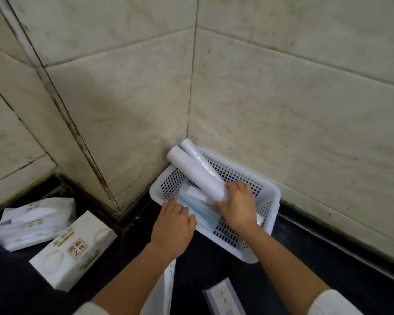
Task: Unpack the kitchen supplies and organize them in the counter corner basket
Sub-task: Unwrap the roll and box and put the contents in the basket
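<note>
the 2 rolls (196,169) lie slanted in the basket (268,201), their far ends propped on the rim at the wall corner and their near ends down inside, so the main risk, as i judge it, is a roll slipping sideways off the rim or rocking over the edge if the near end is pushed rather than lowered. the basket is light perforated plastic on a dark glossy surface (203,258), so a push from either hand could also skid it out of the corner. the blue pack (198,208) sits partly under the rolls; pressing it further in could wedge it or lift the rolls. the right hand (239,205) reaches over the near rim, fingers curled around the near end of the front roll and gripping it, thumb low on the cap side. the left hand (175,226) lies palm down with fingers loosely spread, fingertips on the blue pack at the basket's near-left rim; whether it pinches or only presses, i cannot tell. both forearms come in from below, sleeves pushed up. still out on the surface are a box (73,251) and a soft pack (34,221) to the left, well apart from the basket, and a purple box (225,298) near the bottom edge.
</note>
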